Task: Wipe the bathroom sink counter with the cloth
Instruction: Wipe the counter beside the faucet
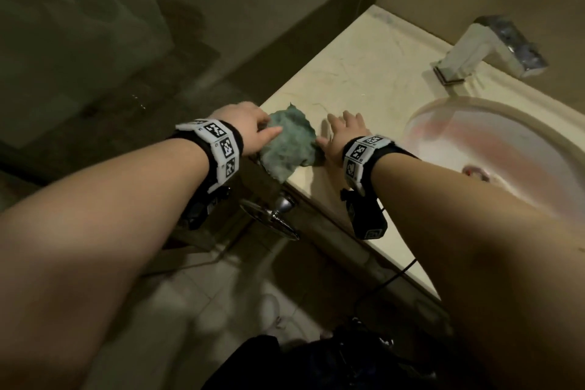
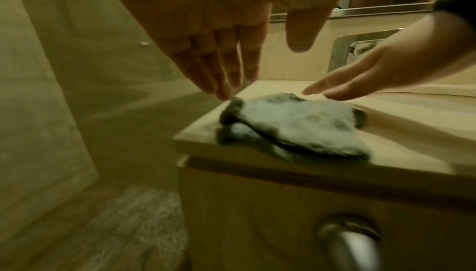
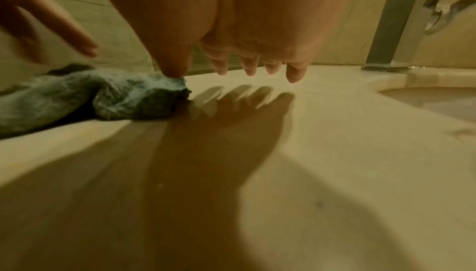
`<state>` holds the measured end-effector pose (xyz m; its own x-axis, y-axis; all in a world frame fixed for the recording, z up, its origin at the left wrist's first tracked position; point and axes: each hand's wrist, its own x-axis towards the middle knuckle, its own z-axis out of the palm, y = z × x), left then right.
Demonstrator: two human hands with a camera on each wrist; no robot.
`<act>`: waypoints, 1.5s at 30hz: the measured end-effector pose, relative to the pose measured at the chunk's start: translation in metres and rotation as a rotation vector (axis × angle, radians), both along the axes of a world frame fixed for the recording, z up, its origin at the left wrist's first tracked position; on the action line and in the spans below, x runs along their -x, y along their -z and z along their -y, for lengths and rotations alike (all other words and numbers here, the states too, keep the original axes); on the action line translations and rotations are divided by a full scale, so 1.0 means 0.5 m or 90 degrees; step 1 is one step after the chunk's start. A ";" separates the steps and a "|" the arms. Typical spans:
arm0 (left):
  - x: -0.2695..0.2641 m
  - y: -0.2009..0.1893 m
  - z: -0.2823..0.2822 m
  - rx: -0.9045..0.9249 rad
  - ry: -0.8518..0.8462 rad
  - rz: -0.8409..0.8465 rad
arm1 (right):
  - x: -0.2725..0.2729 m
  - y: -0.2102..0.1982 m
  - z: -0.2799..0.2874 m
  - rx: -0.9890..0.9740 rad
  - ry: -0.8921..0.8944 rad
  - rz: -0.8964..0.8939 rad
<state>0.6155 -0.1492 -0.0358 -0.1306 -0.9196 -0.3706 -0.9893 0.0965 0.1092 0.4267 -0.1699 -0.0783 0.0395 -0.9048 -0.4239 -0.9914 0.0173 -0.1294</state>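
A crumpled teal cloth [image 1: 286, 142] lies on the beige counter [image 1: 364, 79] at its front left corner, partly hanging over the edge. My left hand [image 1: 250, 127] is at the cloth's left side, fingers straight, with the thumb over the cloth [image 2: 296, 126]. It grips nothing. My right hand [image 1: 342, 133] hovers flat just right of the cloth, fingers spread. In the right wrist view its thumb tip [image 3: 172, 71] touches the cloth [image 3: 90, 96] at its edge, while the other fingers hang above the counter [image 3: 335, 132].
An oval sink basin [image 1: 490, 142] and a square chrome faucet [image 1: 490, 47] lie to the right. A glass shower partition [image 1: 95, 41] stands left of the counter. A chrome knob [image 1: 281, 209] juts out below the counter edge. A grey mat [image 2: 134, 230] lies on the floor.
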 end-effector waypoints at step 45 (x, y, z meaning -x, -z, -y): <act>0.041 0.136 -0.056 -0.065 -0.028 0.007 | -0.026 0.069 -0.028 -0.069 0.010 -0.103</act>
